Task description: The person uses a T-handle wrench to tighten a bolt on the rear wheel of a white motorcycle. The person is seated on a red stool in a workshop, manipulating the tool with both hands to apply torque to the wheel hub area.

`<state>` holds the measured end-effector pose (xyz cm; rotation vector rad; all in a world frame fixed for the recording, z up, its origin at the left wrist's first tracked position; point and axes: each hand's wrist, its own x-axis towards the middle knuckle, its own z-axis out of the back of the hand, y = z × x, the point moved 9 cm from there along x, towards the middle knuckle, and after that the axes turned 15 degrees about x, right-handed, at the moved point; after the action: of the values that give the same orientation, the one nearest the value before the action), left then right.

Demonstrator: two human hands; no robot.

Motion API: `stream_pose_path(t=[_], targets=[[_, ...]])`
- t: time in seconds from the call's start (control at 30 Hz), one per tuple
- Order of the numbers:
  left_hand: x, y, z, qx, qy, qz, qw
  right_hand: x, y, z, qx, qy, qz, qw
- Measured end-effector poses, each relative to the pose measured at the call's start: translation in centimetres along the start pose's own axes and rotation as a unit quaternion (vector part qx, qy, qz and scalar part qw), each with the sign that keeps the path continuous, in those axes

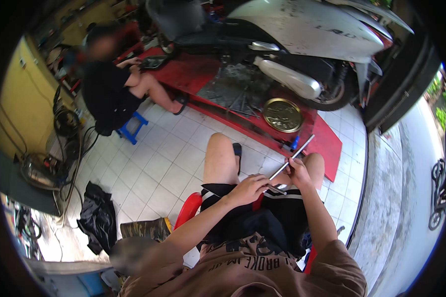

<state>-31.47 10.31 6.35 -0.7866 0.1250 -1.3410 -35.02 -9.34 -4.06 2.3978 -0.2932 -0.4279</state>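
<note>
Above my lap I hold a long, thin metal rod, slanting up to the right. My right hand is closed around its middle, thumb along the rod. At the rod's lower end my left hand is closed, its fingers curled at the metal. A short dark metal piece sticks out beside the left fingertips; whether it joins the rod cannot be made out. Just beyond the right hand, a blue-handled screwdriver lies by the edge of a red lift platform.
A silver scooter stands on the platform. Near me are a round gold-coloured tray and several loose tools. At the left another person sits on a blue stool. A black bag lies on the tiled floor.
</note>
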Motion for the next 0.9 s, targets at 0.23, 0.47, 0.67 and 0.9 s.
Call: stream_pose_path(t=[0.23,0.47,0.67,0.9], targets=[[0.2,-1.1,-0.9,0.017,0.023,-0.012,1.0,-0.9,0.5,-1.0,0.0,0.001,0.0,1.0],[-0.4,-1.3,-0.8,0.055,0.052,-0.024,0.997,-1.2,0.0,-1.7,-0.045,-0.008,-0.016,0.999],[0.0,-1.2,-0.6,0.071,0.051,-0.04,0.995,-1.0,0.4,-1.7,-0.028,-0.026,0.007,0.999],[0.0,-1.0,-0.7,0.116,0.038,-0.011,0.992,-0.8,1.0,-1.2,-0.022,-0.033,0.03,0.999]])
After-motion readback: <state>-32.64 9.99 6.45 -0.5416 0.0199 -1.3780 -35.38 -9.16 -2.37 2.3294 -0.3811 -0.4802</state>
